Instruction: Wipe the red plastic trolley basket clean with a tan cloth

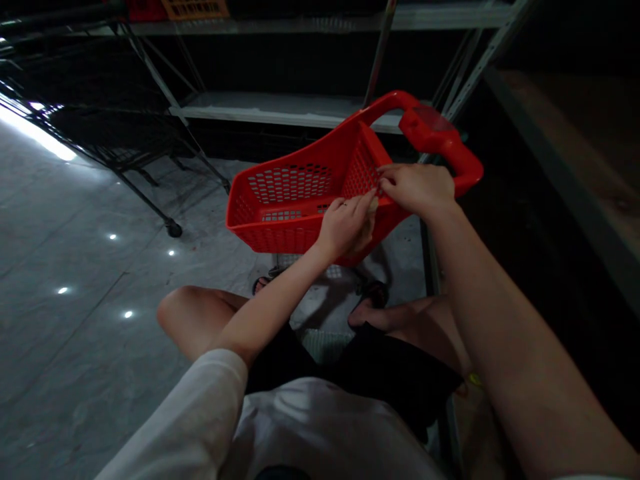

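Note:
A small red plastic shopping cart (295,220) with perforated walls stands in front of my knees. My left hand (349,223) lies over its near rim, fingers curled, with a pale tan, cloth-like piece (371,219) showing beneath them. Close beside it, my right hand (417,188) is closed at the corner of the rim near the handle end, its thumb and fingertips bent against the red plastic. Whether anything small sits in those fingertips is hidden. Above the right hand curves the cart's thick red handle (433,130).
Metal shelving (265,110) stands behind the cart, with an orange crate (197,8) on an upper level. To the left is a dark wire cart (115,133) on casters. A dark wooden-looking ledge (575,133) runs along the right. My feet are beneath the red cart on the grey floor (90,320).

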Action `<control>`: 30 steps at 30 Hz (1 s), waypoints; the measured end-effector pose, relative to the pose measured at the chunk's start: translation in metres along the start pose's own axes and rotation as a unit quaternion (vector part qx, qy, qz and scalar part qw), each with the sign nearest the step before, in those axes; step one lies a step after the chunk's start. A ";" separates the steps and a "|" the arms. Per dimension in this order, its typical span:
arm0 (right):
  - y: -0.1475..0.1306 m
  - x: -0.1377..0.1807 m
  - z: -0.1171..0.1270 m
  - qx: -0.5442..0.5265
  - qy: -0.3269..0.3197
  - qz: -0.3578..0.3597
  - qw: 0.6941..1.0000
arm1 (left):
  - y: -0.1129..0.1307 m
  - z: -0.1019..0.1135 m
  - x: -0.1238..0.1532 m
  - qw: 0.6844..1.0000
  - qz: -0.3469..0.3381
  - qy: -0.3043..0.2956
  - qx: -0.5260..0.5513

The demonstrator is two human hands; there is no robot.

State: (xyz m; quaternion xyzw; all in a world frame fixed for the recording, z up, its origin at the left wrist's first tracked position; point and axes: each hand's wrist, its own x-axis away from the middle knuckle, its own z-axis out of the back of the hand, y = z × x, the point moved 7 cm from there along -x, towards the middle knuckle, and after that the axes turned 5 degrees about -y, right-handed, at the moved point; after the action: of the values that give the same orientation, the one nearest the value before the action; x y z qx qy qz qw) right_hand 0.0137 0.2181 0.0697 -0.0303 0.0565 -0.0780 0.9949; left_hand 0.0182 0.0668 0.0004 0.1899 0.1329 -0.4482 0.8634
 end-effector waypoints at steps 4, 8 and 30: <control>0.001 0.001 -0.002 -0.020 -0.016 -0.009 1.000 | -0.010 -0.021 0.042 0.997 -0.074 0.000 0.033; -0.003 -0.001 -0.004 -0.022 -0.022 -0.016 0.999 | -0.031 -0.065 0.089 0.969 -0.215 -0.118 -0.009; -0.008 -0.006 -0.006 0.020 -0.033 -0.010 0.999 | 0.017 -0.080 0.059 0.947 -0.243 -0.143 -0.154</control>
State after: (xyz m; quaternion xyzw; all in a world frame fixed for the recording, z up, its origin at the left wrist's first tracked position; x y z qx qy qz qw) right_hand 0.0064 0.2112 0.0651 -0.0137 0.0213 -0.0882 0.9958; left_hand 0.0602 0.0685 -0.0906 -0.0492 0.1177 -0.6406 0.7572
